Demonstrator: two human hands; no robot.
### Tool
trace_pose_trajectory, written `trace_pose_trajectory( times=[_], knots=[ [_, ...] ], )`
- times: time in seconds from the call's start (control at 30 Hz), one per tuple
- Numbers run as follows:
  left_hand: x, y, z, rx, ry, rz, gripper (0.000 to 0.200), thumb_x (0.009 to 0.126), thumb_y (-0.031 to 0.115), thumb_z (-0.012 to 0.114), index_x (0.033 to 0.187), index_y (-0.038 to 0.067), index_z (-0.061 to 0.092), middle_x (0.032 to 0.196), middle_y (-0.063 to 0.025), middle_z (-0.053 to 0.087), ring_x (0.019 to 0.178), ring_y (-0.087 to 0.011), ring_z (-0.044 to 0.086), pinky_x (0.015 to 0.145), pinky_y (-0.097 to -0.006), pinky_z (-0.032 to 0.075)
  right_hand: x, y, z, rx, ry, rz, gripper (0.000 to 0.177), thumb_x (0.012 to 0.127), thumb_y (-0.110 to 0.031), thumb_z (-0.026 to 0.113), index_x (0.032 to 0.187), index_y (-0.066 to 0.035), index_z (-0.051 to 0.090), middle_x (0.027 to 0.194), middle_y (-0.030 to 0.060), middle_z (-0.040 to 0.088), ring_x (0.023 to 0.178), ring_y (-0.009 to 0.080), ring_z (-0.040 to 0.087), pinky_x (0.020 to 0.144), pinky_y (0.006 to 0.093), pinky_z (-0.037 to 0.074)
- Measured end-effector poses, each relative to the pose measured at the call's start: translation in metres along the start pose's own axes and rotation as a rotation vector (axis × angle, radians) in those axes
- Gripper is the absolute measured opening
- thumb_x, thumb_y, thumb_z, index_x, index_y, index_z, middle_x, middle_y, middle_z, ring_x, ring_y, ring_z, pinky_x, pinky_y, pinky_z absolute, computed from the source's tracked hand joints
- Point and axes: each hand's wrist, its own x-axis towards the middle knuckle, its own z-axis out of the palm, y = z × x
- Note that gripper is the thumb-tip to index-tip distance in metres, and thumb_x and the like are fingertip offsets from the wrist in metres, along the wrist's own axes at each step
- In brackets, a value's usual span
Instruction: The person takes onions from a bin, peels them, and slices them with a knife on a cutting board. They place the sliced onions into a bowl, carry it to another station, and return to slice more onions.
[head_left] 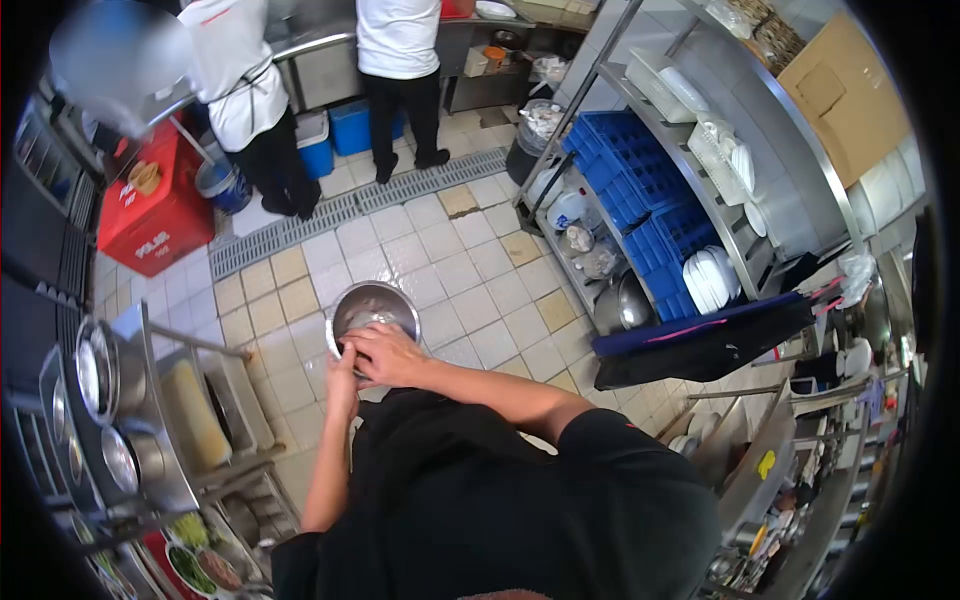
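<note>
A round metal bowl (411,305) is in front of my body, in the middle of the head view, with something pale and shiny inside that I cannot make out. My left hand (343,377) is closed at its near left rim, fingers partly hidden. Across the near rim lies my right hand (388,357), its fingers bent over the edge towards the inside. The two hands touch each other. Whether the bowl rests on anything underneath is hidden.
Two people in white shirts (240,100) stand at the far counter. A red cooler box (160,215) is at the left, near a metal rack (165,440) with pots. On the right, a shelf holds blue crates (630,165) and white dishes (712,280). A drain grate (360,205) crosses the tiled floor.
</note>
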Motion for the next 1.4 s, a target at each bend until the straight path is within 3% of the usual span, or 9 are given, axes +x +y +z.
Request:
trace_pose_trajectory(
  times=[0.23, 0.33, 0.47, 0.63, 0.8, 0.9, 1.03, 1.3, 1.4],
  knots=[
    [0.146, 0.052, 0.133, 0.031, -0.256, -0.096, 0.046, 0.103, 0.036, 0.050, 0.127, -0.004, 0.051, 0.107, -0.0173, 0.064, 0.083, -0.0265, 0.071, 0.052, -0.0404, 0.064, 0.060, 0.113, -0.116, -0.114, 0.001, 0.238, 0.033, 0.093, -0.032, 0.057, 0.114, -0.009, 0.070, 0.119, 0.0057, 0.068, 0.112, 0.0289, 0.059, 0.095, 0.0461, 0.046],
    [0.193, 0.072, 0.172, 0.068, -0.349, -0.159, 0.062, 0.102, 0.037, 0.054, 0.147, 0.001, 0.030, 0.112, -0.0202, 0.061, 0.080, -0.0259, 0.070, 0.047, -0.0372, 0.061, 0.075, 0.154, -0.142, -0.020, 0.055, 0.273, 0.032, 0.094, -0.030, 0.059, 0.110, -0.005, 0.069, 0.114, 0.0101, 0.068, 0.112, 0.0321, 0.059, 0.100, 0.0429, 0.045],
    [0.290, 0.039, 0.186, 0.054, -0.289, -0.280, 0.069, 0.097, 0.037, 0.063, 0.142, -0.006, 0.034, 0.113, -0.0249, 0.061, 0.081, -0.0317, 0.070, 0.050, -0.0403, 0.059, 0.097, 0.199, -0.174, 0.062, -0.070, 0.203, 0.034, 0.088, -0.037, 0.067, 0.107, -0.008, 0.069, 0.104, 0.0115, 0.069, 0.098, 0.0336, 0.063, 0.085, 0.0432, 0.050],
    [0.333, 0.091, 0.252, 0.257, -0.346, -0.447, 0.040, 0.103, 0.036, 0.053, 0.123, 0.001, 0.053, 0.102, -0.0161, 0.066, 0.076, -0.0268, 0.070, 0.053, -0.0389, 0.058, 0.130, 0.291, -0.212, 0.229, -0.102, 0.170, 0.035, 0.076, -0.038, 0.081, 0.095, -0.009, 0.072, 0.078, 0.0100, 0.068, 0.066, 0.0285, 0.065, 0.060, 0.0404, 0.049],
    [0.407, 0.100, 0.356, 0.276, -0.415, -0.556, 0.044, 0.103, 0.043, 0.048, 0.122, 0.004, 0.057, 0.102, -0.0140, 0.070, 0.085, -0.0280, 0.071, 0.058, -0.0456, 0.061, 0.148, 0.412, -0.273, 0.949, 0.198, 0.554, 0.023, 0.078, -0.024, 0.082, 0.087, -0.005, 0.073, 0.074, 0.0013, 0.069, 0.064, 0.0089, 0.058, 0.058, 0.0288, 0.048],
    [0.461, 0.110, 0.426, 0.416, -0.582, -0.438, 0.042, 0.101, 0.036, 0.053, 0.124, 0.001, 0.054, 0.110, -0.0165, 0.068, 0.093, -0.0317, 0.071, 0.063, -0.0499, 0.061, 0.148, 0.472, -0.355, 1.535, 0.584, 0.561, 0.018, 0.086, -0.017, 0.078, 0.093, -0.005, 0.068, 0.080, 0.0053, 0.070, 0.066, 0.0134, 0.067, 0.058, 0.0278, 0.054],
    [0.502, 0.150, 0.532, 0.571, -0.604, -0.356, 0.051, 0.097, 0.029, 0.060, 0.132, -0.004, 0.044, 0.126, -0.0211, 0.060, 0.100, -0.0373, 0.068, 0.060, -0.0547, 0.060, 0.130, 0.553, -0.435, 1.734, 0.969, 0.483, 0.015, 0.089, -0.013, 0.073, 0.097, -0.004, 0.064, 0.081, 0.0080, 0.068, 0.061, 0.0174, 0.067, 0.055, 0.0336, 0.059],
    [0.602, 0.207, 0.585, 0.568, -0.514, -0.272, 0.036, 0.093, 0.015, 0.054, 0.122, -0.006, 0.051, 0.104, -0.0198, 0.069, 0.072, -0.0261, 0.073, 0.049, -0.0346, 0.060, 0.165, 0.677, -0.428, 2.050, 1.202, 0.700, 0.027, 0.093, -0.033, 0.071, 0.099, -0.008, 0.062, 0.083, 0.0073, 0.066, 0.069, 0.0234, 0.068, 0.060, 0.0433, 0.057],
    [0.591, 0.210, 0.575, 0.536, -0.521, -0.285, 0.042, 0.086, 0.005, 0.052, 0.125, -0.009, 0.049, 0.105, -0.0220, 0.067, 0.075, -0.0299, 0.072, 0.052, -0.0384, 0.063, 0.222, 0.796, -0.436, 2.322, 1.204, 0.294, 0.060, 0.090, -0.062, 0.063, 0.107, -0.005, 0.061, 0.091, 0.0168, 0.065, 0.087, 0.0360, 0.067, 0.080, 0.0555, 0.054]
  ],
)
